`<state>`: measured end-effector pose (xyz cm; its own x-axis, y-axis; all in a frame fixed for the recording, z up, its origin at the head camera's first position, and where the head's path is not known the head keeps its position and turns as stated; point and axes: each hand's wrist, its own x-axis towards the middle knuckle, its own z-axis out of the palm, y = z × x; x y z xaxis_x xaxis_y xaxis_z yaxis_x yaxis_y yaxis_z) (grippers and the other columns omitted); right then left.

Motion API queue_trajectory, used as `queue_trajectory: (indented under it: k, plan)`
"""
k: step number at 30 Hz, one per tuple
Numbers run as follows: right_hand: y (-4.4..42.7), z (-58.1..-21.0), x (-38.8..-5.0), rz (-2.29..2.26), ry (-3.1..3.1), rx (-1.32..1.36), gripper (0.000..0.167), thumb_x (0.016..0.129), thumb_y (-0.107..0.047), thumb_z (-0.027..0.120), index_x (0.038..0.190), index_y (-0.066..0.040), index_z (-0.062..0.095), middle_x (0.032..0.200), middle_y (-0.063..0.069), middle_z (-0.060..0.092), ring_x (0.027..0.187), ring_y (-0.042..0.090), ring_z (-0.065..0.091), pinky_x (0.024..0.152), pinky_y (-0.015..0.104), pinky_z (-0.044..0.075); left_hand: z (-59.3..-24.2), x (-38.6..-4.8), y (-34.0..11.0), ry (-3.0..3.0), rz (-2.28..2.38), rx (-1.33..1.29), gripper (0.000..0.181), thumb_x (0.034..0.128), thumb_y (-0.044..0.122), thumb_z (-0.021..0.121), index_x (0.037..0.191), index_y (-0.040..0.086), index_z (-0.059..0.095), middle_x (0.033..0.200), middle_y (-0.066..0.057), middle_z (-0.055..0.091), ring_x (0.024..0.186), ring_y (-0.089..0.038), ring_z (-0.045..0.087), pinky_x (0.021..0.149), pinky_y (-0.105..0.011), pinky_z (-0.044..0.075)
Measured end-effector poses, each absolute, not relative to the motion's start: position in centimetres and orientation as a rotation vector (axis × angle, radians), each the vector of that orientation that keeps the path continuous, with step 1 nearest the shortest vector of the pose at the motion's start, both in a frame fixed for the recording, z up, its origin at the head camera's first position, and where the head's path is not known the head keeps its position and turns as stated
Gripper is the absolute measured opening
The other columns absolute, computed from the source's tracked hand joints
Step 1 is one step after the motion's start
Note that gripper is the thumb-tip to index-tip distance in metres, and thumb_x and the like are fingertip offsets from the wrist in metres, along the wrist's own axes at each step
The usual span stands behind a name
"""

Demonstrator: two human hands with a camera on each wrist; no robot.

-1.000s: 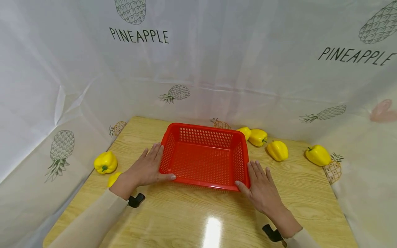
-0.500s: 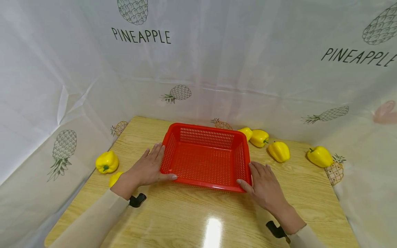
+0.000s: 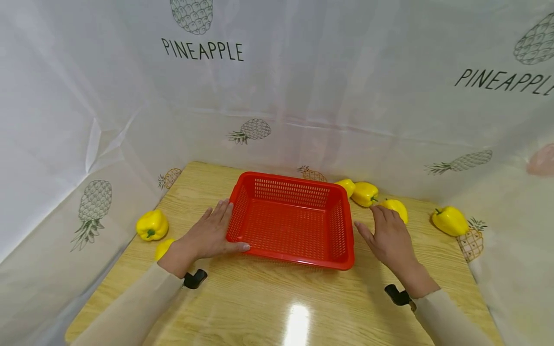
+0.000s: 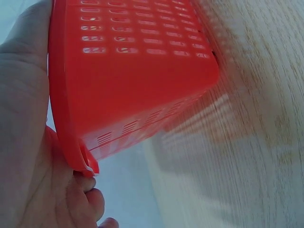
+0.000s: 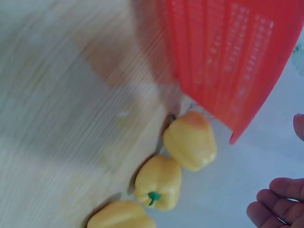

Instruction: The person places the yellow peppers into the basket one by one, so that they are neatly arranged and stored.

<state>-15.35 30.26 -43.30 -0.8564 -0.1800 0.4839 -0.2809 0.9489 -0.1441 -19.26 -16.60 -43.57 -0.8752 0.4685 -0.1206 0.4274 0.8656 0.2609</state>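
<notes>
A red plastic basket (image 3: 283, 221) with slotted sides stands on the wooden table, and no contents show in it. My left hand (image 3: 207, 235) rests on its left front corner, fingers straight along the left side and thumb on the front rim. In the left wrist view that hand (image 4: 42, 156) touches the basket's rim (image 4: 59, 85). My right hand (image 3: 389, 238) is apart from the basket, fingers relaxed and holding nothing. Just beyond its fingertips a yellow bell pepper (image 3: 396, 210) is partly hidden. The right wrist view shows the right hand's fingers (image 5: 280, 204) beside several yellow peppers.
Two yellow bell peppers, one pepper (image 3: 364, 194) and another pepper (image 3: 346, 186), sit behind the basket's right corner. A further pepper (image 3: 450, 221) lies far right. On the left are a pepper (image 3: 152, 225) and one (image 3: 163, 249) partly behind my wrist. A printed white curtain (image 3: 311, 86) encloses the table.
My right hand has let go of the basket's right front corner and moved right and away from me, toward the peppers. The left hand stays on the basket. The head view has shifted slightly.
</notes>
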Motion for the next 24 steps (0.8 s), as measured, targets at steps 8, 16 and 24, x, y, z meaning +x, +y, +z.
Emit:
queue_trajectory:
  k: [8, 16, 24]
  plan:
    - [32.7, -43.8, -17.7, 0.150, -2.501, 0.409, 0.065, 0.087, -0.030, 0.084, 0.125, 0.018, 0.061, 0.116, 0.036, 0.066, 0.105, 0.056, 0.063, 0.093, 0.065, 0.054, -43.7, -19.3, -16.6, 2.865, 0.323, 0.695, 0.133, 0.0851, 0.091, 0.052, 0.167, -0.004, 0.007, 0.176, -0.023, 0.005, 0.164, -0.040, 0.008, 0.131, -0.061, 0.011]
    - [34.5, -44.1, -20.5, 0.000, -2.452, 0.543, 0.074, 0.082, -0.029, 0.088, 0.126, 0.021, 0.056, 0.116, 0.038, 0.063, 0.105, 0.054, 0.062, 0.093, 0.063, 0.054, -43.5, -19.1, -16.6, 2.861, 0.343, 0.684, 0.132, 0.0861, 0.087, 0.057, 0.167, -0.005, 0.008, 0.176, -0.023, 0.005, 0.164, -0.040, 0.008, 0.131, -0.061, 0.011]
    - [34.2, -44.0, -23.4, -0.052, -2.578, 0.551, 0.079, 0.080, -0.021, 0.093, 0.133, 0.017, 0.050, 0.125, 0.035, 0.059, 0.115, 0.052, 0.058, 0.103, 0.063, 0.050, -43.4, -19.1, -16.5, 2.849, 0.370, 0.677, 0.132, 0.0859, 0.087, 0.058, 0.167, -0.003, 0.006, 0.177, -0.021, 0.000, 0.165, -0.039, 0.005, 0.132, -0.060, 0.007]
